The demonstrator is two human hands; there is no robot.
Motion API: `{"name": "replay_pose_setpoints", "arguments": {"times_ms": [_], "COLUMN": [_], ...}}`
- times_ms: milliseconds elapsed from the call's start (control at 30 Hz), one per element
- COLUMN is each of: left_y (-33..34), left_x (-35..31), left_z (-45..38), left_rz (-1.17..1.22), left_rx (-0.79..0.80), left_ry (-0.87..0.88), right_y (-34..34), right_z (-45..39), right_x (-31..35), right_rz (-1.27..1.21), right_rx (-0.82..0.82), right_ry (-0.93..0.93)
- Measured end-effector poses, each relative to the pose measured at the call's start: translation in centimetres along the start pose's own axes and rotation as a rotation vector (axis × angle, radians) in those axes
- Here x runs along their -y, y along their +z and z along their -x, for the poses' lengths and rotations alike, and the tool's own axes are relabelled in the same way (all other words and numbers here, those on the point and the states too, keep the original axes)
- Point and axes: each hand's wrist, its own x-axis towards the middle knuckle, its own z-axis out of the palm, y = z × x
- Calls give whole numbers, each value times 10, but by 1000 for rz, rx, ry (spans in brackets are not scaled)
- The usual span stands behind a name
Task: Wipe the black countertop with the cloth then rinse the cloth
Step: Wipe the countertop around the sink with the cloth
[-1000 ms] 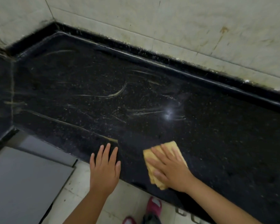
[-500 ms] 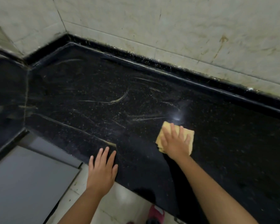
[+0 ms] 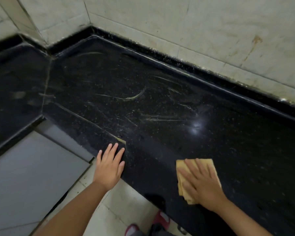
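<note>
The black speckled countertop runs from the left corner to the right, streaked with pale smears across its middle. A folded yellow cloth lies near the front edge at the right. My right hand presses flat on the cloth with straight, spread fingers and covers most of it. My left hand rests flat on the front edge of the counter, fingers straight, holding nothing.
A pale tiled wall with brown stains rises behind the black backsplash lip. A grey cabinet door stands below at the left. Pale floor tiles and red slippers show beneath the counter edge.
My right hand has drawn the cloth back from the middle of the counter toward the front edge. The left hand has stayed on the edge.
</note>
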Motion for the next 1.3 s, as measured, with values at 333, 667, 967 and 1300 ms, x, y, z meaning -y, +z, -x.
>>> {"name": "replay_pose_setpoints", "arguments": {"times_ms": [333,667,967,1300], "left_y": [4,-13,-29,-9], "left_x": [5,-4,-80,-111], "left_z": [-2,-9,-46,-56], "left_rz": [269,279,264,376], "left_rx": [-19,-7,9,-30], "left_ry": [7,-71,235,32], "right_y": [-29,3,-65,-39], "right_z": [-90,5,-116,-124], "right_x": [121,-26,-84,-6], "right_rz": [-6,-17,-354,-73], "right_rx": [51,-64,47,26], "right_ry": [-110,68,680,25]}}
